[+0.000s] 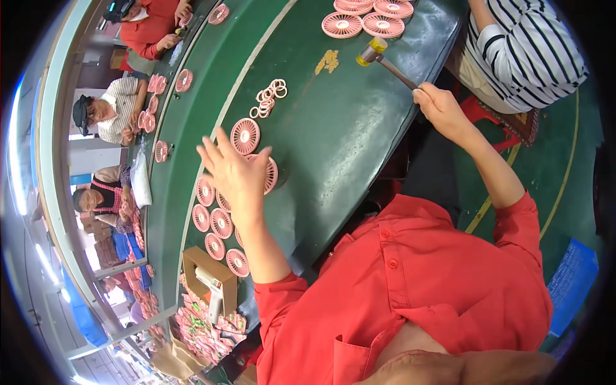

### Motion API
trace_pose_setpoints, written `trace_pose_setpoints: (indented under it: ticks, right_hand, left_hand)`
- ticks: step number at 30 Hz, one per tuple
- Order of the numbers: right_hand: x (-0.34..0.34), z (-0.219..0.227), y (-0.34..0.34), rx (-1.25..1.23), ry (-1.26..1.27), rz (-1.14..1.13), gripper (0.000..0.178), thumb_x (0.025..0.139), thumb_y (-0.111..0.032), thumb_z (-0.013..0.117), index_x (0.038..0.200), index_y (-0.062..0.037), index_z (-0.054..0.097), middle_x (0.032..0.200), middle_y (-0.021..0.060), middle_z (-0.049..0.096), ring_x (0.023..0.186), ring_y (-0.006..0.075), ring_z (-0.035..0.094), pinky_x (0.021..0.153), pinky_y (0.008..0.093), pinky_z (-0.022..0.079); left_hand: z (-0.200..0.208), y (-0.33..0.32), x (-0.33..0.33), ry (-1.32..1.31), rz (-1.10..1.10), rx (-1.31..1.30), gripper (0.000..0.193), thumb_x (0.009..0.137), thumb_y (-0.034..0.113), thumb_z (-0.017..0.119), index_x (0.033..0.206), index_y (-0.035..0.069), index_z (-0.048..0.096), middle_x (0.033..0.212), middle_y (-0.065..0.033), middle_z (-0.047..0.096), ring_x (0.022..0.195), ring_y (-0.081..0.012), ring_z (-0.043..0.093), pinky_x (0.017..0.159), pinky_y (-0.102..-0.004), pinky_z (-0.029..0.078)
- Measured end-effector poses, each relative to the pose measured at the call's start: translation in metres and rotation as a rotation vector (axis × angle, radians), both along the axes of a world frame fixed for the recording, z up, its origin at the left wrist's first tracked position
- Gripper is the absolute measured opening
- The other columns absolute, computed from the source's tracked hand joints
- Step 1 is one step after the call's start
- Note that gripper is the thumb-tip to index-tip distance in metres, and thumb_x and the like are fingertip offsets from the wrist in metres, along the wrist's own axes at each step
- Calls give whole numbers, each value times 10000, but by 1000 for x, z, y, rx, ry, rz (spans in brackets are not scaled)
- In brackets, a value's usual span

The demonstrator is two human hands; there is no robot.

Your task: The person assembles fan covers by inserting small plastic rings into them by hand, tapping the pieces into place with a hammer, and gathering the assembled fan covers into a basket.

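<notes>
My left hand [232, 168] hovers with fingers spread above the green bench [333, 128], partly covering a pink round fan grille [270, 175]. Another pink grille [245, 135] lies just beyond my fingertips. Several more grilles [217, 221] lie in a cluster near my forearm. My right hand [439, 108] grips the handle of a small mallet [373, 52] with a yellow and grey head, raised over the bench's right side. A heap of small pink rings [269, 97] lies between the two hands.
More pink grilles [369, 18] are stacked at the far end, beside a person in a striped shirt [520, 51]. Other workers [112, 109] sit along the left edge of the bench. A cardboard box [208, 273] and a bin of pink parts [205, 327] stand nearby.
</notes>
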State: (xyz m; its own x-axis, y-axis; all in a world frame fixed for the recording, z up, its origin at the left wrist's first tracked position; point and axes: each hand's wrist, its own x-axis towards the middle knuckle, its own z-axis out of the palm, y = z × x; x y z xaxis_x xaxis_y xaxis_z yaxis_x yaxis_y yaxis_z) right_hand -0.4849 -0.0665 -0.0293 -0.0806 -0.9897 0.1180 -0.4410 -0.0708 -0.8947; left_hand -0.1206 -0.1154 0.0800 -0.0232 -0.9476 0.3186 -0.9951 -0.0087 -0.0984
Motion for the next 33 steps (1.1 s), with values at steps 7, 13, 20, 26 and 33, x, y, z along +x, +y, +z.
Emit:
trace_pose_setpoints:
  ticks: [7, 13, 20, 26, 33]
  right_hand:
    - [-7, -3, 9, -2, -33, -85, 366, 1017, -288, 516, 826, 24, 493, 624, 187, 445, 537, 270, 425, 545, 396, 398]
    - [-16, 0, 24, 11, -38, -103, 348, 1014, -278, 519, 835, 19, 494, 642, 193, 468, 559, 309, 446, 573, 396, 417]
    - [-19, 4, 19, -72, 204, -45, 291, 1012, -254, 515, 860, -7, 527, 606, 139, 510, 557, 302, 551, 545, 381, 422]
    - [21, 42, -20, -143, 491, 39, 334, 975, -321, 546, 844, -14, 537, 702, 225, 616, 690, 442, 618, 600, 529, 483]
    - [32, 33, -19, -37, 825, 86, 298, 952, -295, 590, 840, -21, 553, 655, 192, 642, 639, 397, 660, 555, 479, 532]
  left_hand:
    - [-54, -119, -151, 487, -617, 64, 894, 702, 390, 838, 1392, -21, 446, 1490, -271, 376, 1405, -406, 330, 1150, -468, 290]
    - [-86, -190, -203, 572, -539, 192, 735, 713, 424, 828, 1277, 24, 579, 1466, -246, 421, 1362, -373, 407, 1092, -446, 383]
    - [-88, -101, -163, 661, -473, 244, 964, 639, 345, 847, 1402, -42, 403, 1310, -216, 562, 1247, -371, 508, 1053, -436, 420]
    - [-84, -57, -135, 826, -485, 247, 1014, 550, 139, 921, 1414, 22, 404, 1274, -153, 602, 1191, -352, 542, 1040, -439, 418]
    - [-96, -61, -129, 796, -504, 304, 994, 580, 298, 916, 1407, 58, 421, 1279, -133, 602, 1230, -324, 543, 1125, -559, 265]
